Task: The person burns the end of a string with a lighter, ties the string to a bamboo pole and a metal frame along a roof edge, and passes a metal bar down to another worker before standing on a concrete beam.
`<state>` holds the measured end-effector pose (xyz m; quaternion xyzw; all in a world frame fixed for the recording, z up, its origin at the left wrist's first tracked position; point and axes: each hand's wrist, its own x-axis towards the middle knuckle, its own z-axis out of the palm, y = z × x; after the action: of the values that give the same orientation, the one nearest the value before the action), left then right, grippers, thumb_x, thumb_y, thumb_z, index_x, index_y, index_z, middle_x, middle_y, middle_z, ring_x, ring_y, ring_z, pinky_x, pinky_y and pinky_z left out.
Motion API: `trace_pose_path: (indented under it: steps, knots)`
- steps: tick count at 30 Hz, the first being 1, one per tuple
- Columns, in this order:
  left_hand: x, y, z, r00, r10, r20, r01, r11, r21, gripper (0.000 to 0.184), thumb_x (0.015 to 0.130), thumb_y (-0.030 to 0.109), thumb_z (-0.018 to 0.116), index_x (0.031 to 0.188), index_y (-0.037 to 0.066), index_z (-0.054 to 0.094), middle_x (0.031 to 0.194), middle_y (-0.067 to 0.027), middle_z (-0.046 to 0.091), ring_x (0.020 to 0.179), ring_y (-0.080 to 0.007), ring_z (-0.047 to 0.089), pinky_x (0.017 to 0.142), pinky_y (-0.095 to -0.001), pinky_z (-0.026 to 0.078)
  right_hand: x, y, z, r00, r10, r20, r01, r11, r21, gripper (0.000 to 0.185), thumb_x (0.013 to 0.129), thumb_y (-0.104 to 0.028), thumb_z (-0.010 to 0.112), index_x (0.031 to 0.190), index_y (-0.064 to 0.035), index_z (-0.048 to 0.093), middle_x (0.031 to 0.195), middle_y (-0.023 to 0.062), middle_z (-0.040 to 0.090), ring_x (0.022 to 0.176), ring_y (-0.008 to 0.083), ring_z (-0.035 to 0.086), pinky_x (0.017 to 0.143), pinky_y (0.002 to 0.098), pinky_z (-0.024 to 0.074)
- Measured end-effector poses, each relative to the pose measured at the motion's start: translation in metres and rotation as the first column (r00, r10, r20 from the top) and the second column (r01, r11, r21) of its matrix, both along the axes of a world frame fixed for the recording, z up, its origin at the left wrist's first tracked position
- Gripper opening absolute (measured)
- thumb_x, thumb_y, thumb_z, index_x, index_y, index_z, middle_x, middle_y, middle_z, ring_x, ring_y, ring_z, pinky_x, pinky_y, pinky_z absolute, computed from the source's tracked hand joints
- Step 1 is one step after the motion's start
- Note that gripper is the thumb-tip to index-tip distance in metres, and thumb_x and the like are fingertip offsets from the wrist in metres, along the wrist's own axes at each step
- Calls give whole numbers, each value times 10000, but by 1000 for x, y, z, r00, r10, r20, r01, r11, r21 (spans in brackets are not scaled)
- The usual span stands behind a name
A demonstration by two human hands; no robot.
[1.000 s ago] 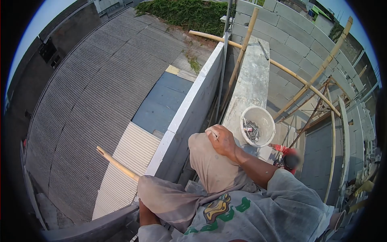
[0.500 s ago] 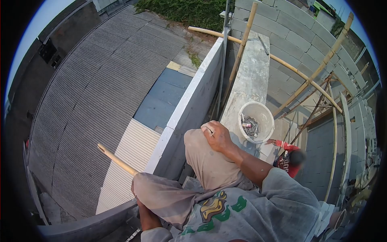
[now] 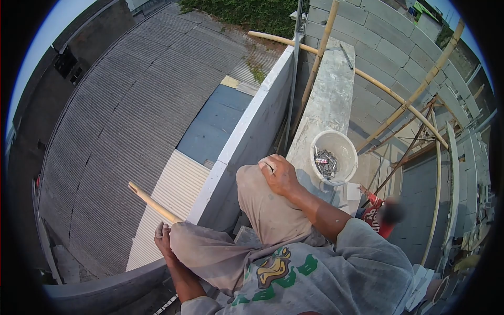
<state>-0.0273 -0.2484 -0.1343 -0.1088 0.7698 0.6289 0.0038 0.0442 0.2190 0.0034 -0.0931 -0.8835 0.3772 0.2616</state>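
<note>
My right hand [image 3: 279, 176] rests on my raised knee, its fingers loosely bent over the trouser cloth, with nothing visible held in them. Beside my other knee is my left hand [image 3: 164, 240], fingers apart and pointing up, holding nothing. A cut bamboo pole [image 3: 155, 203] juts out just above that hand. Ahead of my right hand, a white bucket [image 3: 347, 157] stands on a narrow dusty plank [image 3: 328, 100]. Inside the bucket lie many nails [image 3: 326, 165] and a small red-and-white item.
A block wall [image 3: 226, 147] runs along my left, above a corrugated roof [image 3: 126, 105]. Bamboo scaffold poles [image 3: 415, 100] cross at right. Below, a person in a red sleeve [image 3: 374, 199] reaches toward a white slab piece [image 3: 353, 191]. A dark bar [image 3: 346, 56] lies on the plank's far end.
My left hand has come up into sight from behind my knee, beside the bamboo pole. My right hand stays on the knee. The person below has moved slightly lower and right.
</note>
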Motion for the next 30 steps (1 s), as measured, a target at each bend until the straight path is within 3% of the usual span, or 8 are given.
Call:
trace_pose_path:
  steps: [7, 13, 17, 19, 22, 25, 28, 30]
  knots:
    - [-5, 11, 46, 999, 7, -41, -11, 995, -95, 528, 900, 329, 585, 1239, -68, 507, 1021, -136, 627, 847, -163, 590, 694, -251, 445, -3, 0, -8, 1000, -6, -7, 5, 1000, -4, 128, 827, -182, 577, 841, -68, 633, 838, 106, 613, 826, 304, 582, 758, 406, 459]
    - [-1, 15, 110, 996, -41, -73, 32, 993, -117, 519, 939, 336, 517, 1273, -60, 476, 1160, -191, 581, 1044, -255, 577, 927, -332, 432, 8, -2, 0, 997, 57, -59, -69, 972, -223, 175, 823, -201, 596, 871, -37, 635, 864, 137, 617, 833, 322, 589, 769, 404, 463]
    - [3, 31, 149, 985, 8, -172, -44, 977, -209, 524, 956, 332, 482, 1289, -72, 448, 1208, -221, 544, 1104, -304, 554, 964, -365, 421, 31, 38, -23, 998, 42, 42, -26, 943, -331, 217, 826, -213, 599, 909, -17, 639, 859, 149, 627, 848, 328, 605, 760, 382, 476]
    - [5, 36, 159, 982, 0, -191, -45, 972, -232, 514, 959, 337, 470, 1316, -32, 437, 1234, -203, 542, 1112, -297, 555, 963, -377, 414, 50, 75, -32, 983, -74, 165, 129, 926, -354, 221, 831, -216, 596, 919, -19, 643, 898, 155, 640, 834, 316, 620, 754, 362, 480]
    - [9, 49, 171, 980, -24, -197, -36, 954, -297, 502, 962, 332, 463, 1322, -18, 440, 1248, -197, 538, 1105, -294, 560, 958, -379, 415, 81, 136, -50, 909, -329, 256, 395, 876, -278, 216, 836, -223, 591, 946, -50, 661, 877, 156, 656, 833, 300, 631, 753, 353, 477]
    - [9, 72, 176, 978, -54, -200, -8, 955, -296, 487, 961, 315, 472, 1308, -26, 455, 1238, -205, 541, 1091, -288, 567, 951, -370, 428, 106, 196, -84, 863, -438, 252, 488, 852, -191, 213, 823, -224, 594, 945, -64, 665, 899, 177, 656, 858, 314, 635, 755, 378, 482]
    - [8, 103, 188, 971, -72, -229, -3, 950, -313, 462, 948, 273, 519, 1257, -69, 489, 1159, -202, 580, 1034, -246, 584, 938, -341, 449, 101, 232, -116, 751, -447, 486, 499, 866, 25, 233, 815, -224, 588, 960, -59, 666, 918, 191, 653, 890, 321, 635, 764, 404, 487]
    - [11, 117, 198, 965, -139, -220, 36, 910, -413, 432, 945, 258, 532, 1243, -55, 513, 1140, -174, 600, 997, -215, 592, 907, -322, 456, 89, 252, -152, 695, -388, 605, 363, 916, 171, 255, 814, -213, 578, 1003, -59, 655, 963, 194, 647, 920, 325, 629, 798, 413, 488]
